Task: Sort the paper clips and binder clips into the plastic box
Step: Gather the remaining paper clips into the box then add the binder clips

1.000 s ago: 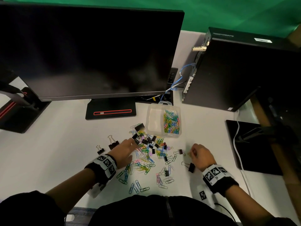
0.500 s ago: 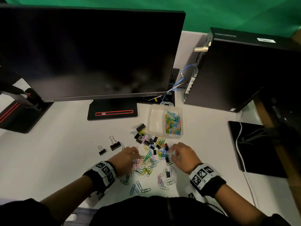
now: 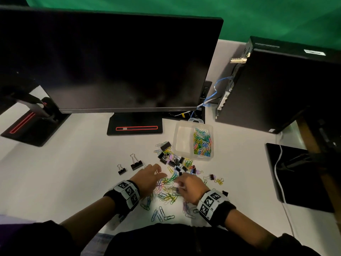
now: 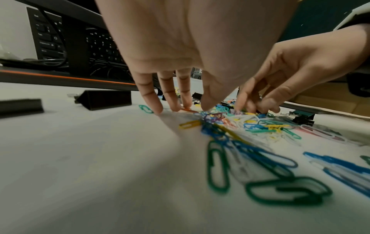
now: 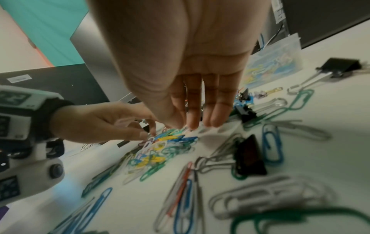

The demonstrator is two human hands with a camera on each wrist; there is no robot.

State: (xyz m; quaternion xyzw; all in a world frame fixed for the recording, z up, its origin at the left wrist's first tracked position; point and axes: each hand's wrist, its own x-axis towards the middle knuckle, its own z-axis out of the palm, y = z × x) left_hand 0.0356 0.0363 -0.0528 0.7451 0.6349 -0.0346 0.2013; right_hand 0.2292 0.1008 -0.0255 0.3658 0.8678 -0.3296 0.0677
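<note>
Fingertips down on both sides. The left hand [image 4: 180, 47] had its fingers [image 4: 152, 98] stretched nearly straight, tips pressing into the near edge of the heap of paper clips [image 3: 166, 191] on the white surface [image 3: 64, 178] and gripping nothing. The right hand [image 5: 180, 55] came in from the other side, fingers [image 5: 218, 110] long and close together, tips touching the same heap. From the left wrist view its fingers looked a little more bent, and whether a clip was pinched under them I couldn't tell.

Between the two hands sat the tangle — blue, green, yellow, white clips bunched tight, with looser ones strewn toward the person. Mixed in just beyond the fingertips were small black binder clips [image 3: 173, 161], and a pair of binder clips [image 3: 131, 165] stood apart to the left of the left hand. A purple and a yellow one [image 3: 215, 179] lay off to the right.

Further out, the plastic box [image 3: 184, 139] rested on the surface beyond the heap — right compartment filled with coloured paper clips, left compartment bare. Behind it stood the dark monitor [image 3: 110, 61], and to the right a black computer case [image 3: 276, 89].
</note>
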